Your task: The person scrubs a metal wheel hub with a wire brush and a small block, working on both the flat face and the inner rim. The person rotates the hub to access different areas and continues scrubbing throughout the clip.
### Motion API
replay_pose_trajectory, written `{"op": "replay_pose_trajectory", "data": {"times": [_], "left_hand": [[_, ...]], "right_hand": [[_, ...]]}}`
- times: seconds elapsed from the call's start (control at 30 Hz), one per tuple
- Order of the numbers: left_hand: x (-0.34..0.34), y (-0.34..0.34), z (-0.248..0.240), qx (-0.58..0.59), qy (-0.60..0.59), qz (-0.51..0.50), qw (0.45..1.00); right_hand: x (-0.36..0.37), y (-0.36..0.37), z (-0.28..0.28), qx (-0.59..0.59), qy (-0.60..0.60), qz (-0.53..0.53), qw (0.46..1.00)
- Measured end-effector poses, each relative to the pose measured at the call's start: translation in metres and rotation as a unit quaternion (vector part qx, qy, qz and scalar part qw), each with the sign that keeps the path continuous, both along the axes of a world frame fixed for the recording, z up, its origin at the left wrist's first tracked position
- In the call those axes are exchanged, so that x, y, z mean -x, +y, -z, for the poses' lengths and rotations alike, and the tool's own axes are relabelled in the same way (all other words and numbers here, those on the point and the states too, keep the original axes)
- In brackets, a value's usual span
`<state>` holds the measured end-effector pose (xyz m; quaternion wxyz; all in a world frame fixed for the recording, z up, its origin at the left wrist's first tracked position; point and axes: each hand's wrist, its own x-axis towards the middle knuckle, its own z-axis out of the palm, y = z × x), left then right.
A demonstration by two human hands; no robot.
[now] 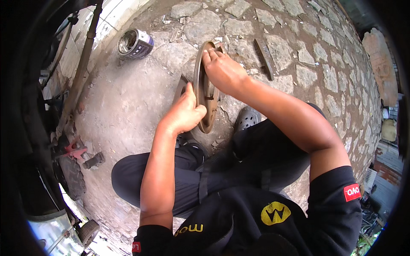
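Observation:
A round, rimmed metal plate (200,98), brown-grey and seen almost edge-on, stands upright in front of my knees. My right hand (223,70) is closed over its upper right edge, fingers bent across the rim. Against its lower left side, my left hand (184,112) is closed with the thumb pointing up. A thin flat grey-brown piece (180,88) sticks out beside that thumb; its kind is not clear. The left fingertips are hidden, so what they hold apart from the plate's side cannot be told.
An open metal can (136,44) with a dark label is at the far left. A long narrow dark tool (263,59) lies on the stone paving (279,49) to the right. A short dark cylinder (94,160) and a red metal part (76,148) lie near a vehicle at left.

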<state>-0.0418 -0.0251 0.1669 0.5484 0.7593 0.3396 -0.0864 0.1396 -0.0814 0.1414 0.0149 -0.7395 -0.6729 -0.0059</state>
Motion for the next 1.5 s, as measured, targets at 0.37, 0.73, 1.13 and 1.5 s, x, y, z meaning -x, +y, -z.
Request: {"op": "replay_pose_trajectory", "data": {"times": [0.37, 0.73, 1.13, 1.5], "left_hand": [[0.000, -0.003, 0.006, -0.066, 0.022, 0.023, 0.997], [0.000, 0.002, 0.025, -0.035, -0.049, 0.007, 0.998], [-0.002, 0.000, 0.004, -0.050, -0.007, 0.012, 0.999], [0.000, 0.001, 0.010, -0.014, 0.004, 0.000, 1.000]], "right_hand": [[0.004, -0.011, -0.009, -0.032, 0.016, -0.029, 0.999], [-0.017, -0.005, -0.023, -0.109, 0.397, 0.194, 0.891], [-0.001, 0.006, -0.018, -0.015, 0.462, 0.213, 0.861], [-0.018, -0.014, 0.011, -0.147, 0.299, -0.046, 0.942]]}}
